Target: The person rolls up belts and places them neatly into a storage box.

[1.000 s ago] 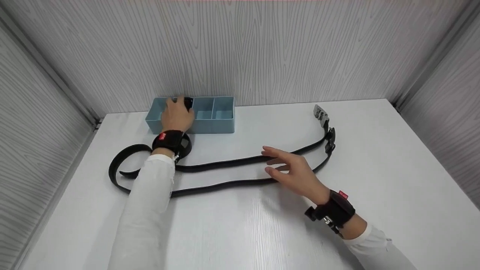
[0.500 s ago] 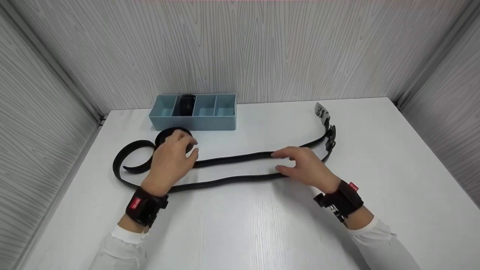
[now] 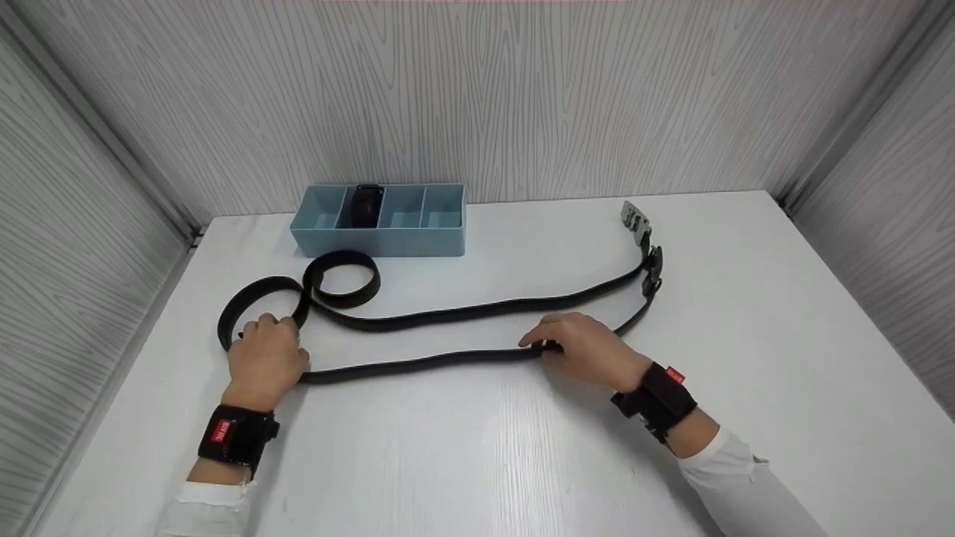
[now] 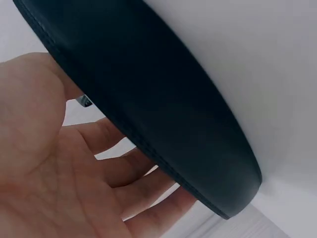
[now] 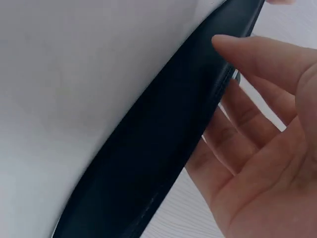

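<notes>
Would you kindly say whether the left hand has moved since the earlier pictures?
Yes; the left hand has moved away from the blue tray, leftward and toward the camera.

My long black leather-look belt [image 3: 418, 366] was smooth; silver rectangular buckle [image 3: 636, 221] looked metal; blue four-compartment tray [image 3: 380, 243], plastic.

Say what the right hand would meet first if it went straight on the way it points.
The right hand would probably meet the farther black belt, though depth is hard to judge.
</notes>
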The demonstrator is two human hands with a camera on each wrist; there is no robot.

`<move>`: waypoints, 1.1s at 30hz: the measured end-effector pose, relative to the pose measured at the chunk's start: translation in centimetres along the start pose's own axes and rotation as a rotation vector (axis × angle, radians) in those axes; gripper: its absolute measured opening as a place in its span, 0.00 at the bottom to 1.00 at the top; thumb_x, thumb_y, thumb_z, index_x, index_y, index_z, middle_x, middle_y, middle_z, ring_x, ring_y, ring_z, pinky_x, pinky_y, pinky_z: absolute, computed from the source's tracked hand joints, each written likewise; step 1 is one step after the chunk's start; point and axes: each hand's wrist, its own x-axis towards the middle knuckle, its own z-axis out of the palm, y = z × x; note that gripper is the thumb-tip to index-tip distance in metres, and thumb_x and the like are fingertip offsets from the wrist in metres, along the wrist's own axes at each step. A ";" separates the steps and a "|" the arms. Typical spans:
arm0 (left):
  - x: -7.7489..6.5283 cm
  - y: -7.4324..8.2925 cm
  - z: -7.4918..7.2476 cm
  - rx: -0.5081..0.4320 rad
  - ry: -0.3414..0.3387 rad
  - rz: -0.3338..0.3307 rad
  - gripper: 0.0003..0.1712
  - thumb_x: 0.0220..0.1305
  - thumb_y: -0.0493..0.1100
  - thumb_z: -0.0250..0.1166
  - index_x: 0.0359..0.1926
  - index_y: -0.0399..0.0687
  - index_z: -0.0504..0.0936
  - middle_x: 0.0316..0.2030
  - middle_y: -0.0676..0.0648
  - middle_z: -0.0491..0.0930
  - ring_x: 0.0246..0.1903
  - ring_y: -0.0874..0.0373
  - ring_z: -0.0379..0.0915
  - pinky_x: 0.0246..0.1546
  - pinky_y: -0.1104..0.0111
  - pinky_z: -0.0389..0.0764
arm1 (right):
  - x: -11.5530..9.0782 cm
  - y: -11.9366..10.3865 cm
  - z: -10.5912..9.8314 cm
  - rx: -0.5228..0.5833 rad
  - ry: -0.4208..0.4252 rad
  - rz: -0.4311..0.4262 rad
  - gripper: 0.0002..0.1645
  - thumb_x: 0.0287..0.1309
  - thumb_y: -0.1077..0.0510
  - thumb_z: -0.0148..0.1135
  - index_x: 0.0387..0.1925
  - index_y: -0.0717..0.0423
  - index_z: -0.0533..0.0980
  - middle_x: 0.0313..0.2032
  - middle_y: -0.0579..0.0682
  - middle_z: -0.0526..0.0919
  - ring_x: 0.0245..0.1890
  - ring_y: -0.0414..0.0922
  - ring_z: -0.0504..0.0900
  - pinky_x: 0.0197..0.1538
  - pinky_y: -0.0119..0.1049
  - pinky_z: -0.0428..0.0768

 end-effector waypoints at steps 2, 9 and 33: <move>-0.3 0.2 0.1 -0.002 0.006 0.016 0.09 0.57 0.33 0.64 0.35 0.27 0.80 0.37 0.27 0.77 0.39 0.29 0.75 0.35 0.38 0.75 | -0.1 0.0 -0.4 -0.010 -0.014 0.016 0.22 0.56 0.75 0.68 0.50 0.53 0.87 0.46 0.47 0.88 0.50 0.46 0.86 0.54 0.43 0.83; -1.7 4.1 1.3 0.013 0.060 0.159 0.09 0.58 0.33 0.67 0.38 0.30 0.84 0.37 0.34 0.81 0.36 0.35 0.82 0.42 0.41 0.77 | -1.5 1.5 -3.3 -0.077 -0.098 0.218 0.21 0.47 0.75 0.66 0.33 0.47 0.88 0.33 0.41 0.86 0.36 0.43 0.82 0.43 0.46 0.81; -3.1 22.7 4.2 -0.057 -0.179 0.906 0.12 0.61 0.36 0.73 0.44 0.54 0.91 0.42 0.56 0.88 0.42 0.59 0.83 0.38 0.64 0.79 | -1.5 0.1 -4.5 -0.067 -0.074 0.152 0.15 0.63 0.59 0.69 0.51 0.56 0.85 0.43 0.48 0.89 0.42 0.45 0.85 0.46 0.45 0.82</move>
